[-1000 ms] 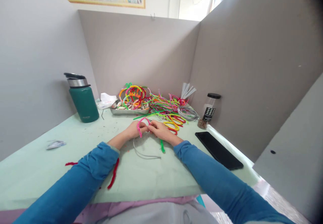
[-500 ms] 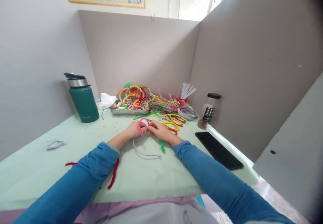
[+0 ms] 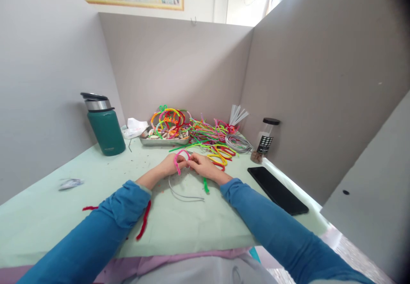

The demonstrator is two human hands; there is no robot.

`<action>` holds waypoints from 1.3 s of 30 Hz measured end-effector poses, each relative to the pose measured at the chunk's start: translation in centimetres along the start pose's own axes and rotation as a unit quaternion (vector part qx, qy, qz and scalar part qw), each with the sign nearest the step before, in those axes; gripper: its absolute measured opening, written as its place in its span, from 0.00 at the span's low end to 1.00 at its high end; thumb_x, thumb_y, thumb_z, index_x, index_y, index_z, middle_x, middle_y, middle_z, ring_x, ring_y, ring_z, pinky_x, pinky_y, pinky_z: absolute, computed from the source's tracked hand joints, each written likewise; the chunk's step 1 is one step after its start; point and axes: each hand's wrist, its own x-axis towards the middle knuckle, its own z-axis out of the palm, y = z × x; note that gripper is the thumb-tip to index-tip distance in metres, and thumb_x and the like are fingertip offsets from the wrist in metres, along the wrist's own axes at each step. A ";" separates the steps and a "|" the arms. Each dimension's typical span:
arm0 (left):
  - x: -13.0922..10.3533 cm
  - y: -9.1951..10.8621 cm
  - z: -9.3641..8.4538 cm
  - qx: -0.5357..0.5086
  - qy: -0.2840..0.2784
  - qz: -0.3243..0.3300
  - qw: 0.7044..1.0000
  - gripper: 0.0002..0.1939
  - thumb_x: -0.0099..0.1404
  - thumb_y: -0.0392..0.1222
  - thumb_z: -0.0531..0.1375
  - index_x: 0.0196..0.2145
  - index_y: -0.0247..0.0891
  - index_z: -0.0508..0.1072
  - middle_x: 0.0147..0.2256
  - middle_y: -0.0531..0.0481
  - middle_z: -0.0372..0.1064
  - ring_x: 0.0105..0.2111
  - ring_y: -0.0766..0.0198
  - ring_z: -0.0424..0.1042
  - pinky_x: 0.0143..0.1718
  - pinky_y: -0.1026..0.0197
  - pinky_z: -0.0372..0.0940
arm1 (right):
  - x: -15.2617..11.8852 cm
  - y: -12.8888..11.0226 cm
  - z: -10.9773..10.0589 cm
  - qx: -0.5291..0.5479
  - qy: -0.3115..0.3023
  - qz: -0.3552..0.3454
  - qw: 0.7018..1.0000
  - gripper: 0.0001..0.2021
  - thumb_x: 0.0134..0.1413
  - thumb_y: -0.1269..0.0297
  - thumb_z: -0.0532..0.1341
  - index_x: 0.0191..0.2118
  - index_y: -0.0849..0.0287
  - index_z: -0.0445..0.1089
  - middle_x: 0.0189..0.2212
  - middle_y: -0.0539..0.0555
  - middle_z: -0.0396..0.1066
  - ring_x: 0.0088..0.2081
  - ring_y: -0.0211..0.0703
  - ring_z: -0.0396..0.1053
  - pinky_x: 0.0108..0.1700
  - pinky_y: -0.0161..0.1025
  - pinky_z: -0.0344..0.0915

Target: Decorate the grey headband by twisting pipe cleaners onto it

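At the centre of the frame, the bright pink, fuzzy pipe cleaner, bent into an arch, is at the fingertips of both hands. The left hand has a narrow grip, thumb and finger pinching the pink strand; the right hand pinches its right end, the fingertips of the two hands almost meeting. Compared with half a second ago, the hands keep nearly the same pose; only the free pink end has swung slightly, hanging a little lower and further left. The thin grey wire below the hands, the short green fuzzy piece beside it and the dark red fuzzy strip at lower centre lie unchanged on the pale green, cloth-covered desk.

As for writing, the dark green, steel-necked bottle at left carries a faint mark near its base, too small to read. The clear, black-capped jar at right bears a black label with white patterning and small lettering, also illegible. Among the multicoloured fuzzy hoops above the shallow metal tray, orange squiggles resemble letters, but I cannot tell what they spell.
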 end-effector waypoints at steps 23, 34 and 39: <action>0.1 -0.2 -0.1 0.010 -0.021 0.013 1.000 0.18 0.57 0.52 0.53 0.20 0.35 0.66 0.16 0.54 0.61 0.18 0.71 0.56 0.20 0.67 0.48 | 0.0 0.1 0.1 -0.025 0.011 -0.005 1.000 0.09 0.56 0.60 0.54 0.30 0.60 0.63 0.25 0.49 0.65 0.27 0.35 0.58 0.30 0.32 0.51; -0.1 0.0 -0.2 0.015 -0.024 0.009 1.000 0.17 0.57 0.50 0.53 0.20 0.35 0.67 0.16 0.54 0.61 0.17 0.71 0.56 0.19 0.67 0.48 | 0.1 0.1 0.1 -0.034 0.013 -0.005 0.999 0.09 0.56 0.61 0.54 0.31 0.60 0.65 0.26 0.49 0.65 0.27 0.35 0.57 0.30 0.32 0.52; -0.1 0.0 -0.1 0.015 -0.026 0.012 0.999 0.16 0.57 0.50 0.53 0.20 0.35 0.67 0.17 0.53 0.62 0.17 0.71 0.56 0.19 0.67 0.48 | 0.0 -0.1 0.0 -0.031 0.009 -0.003 0.999 0.08 0.56 0.61 0.55 0.31 0.60 0.64 0.26 0.49 0.65 0.27 0.35 0.58 0.30 0.33 0.52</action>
